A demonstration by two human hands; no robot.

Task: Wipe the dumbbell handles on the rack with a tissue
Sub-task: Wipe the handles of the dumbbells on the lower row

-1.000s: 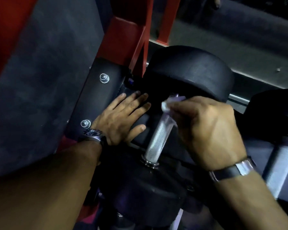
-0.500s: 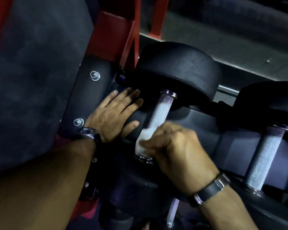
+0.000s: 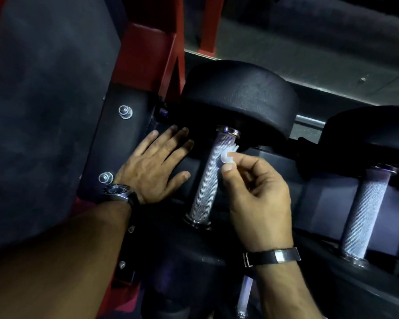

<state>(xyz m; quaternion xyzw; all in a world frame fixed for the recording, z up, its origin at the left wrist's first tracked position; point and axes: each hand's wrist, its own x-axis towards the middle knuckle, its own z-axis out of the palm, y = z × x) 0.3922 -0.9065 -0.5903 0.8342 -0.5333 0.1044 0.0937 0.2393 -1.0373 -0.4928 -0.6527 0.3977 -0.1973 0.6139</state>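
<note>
A black dumbbell lies on the rack with its knurled metal handle running from upper right to lower left between two round black heads. My right hand pinches a small crumpled white tissue between thumb and fingertip against the upper right side of that handle. My left hand rests flat with straight fingers on the black rack cradle just left of the handle. A second dumbbell's knurled handle stands to the right.
A red steel rack post rises behind the left hand. Two bolts stick out of the black side plate. Dark floor matting lies at the left, and another handle shows on the shelf below.
My right hand has slid the tissue from the handle's lower end back up to its upper part and opened up its grip. The left hand stays flat in place.
</note>
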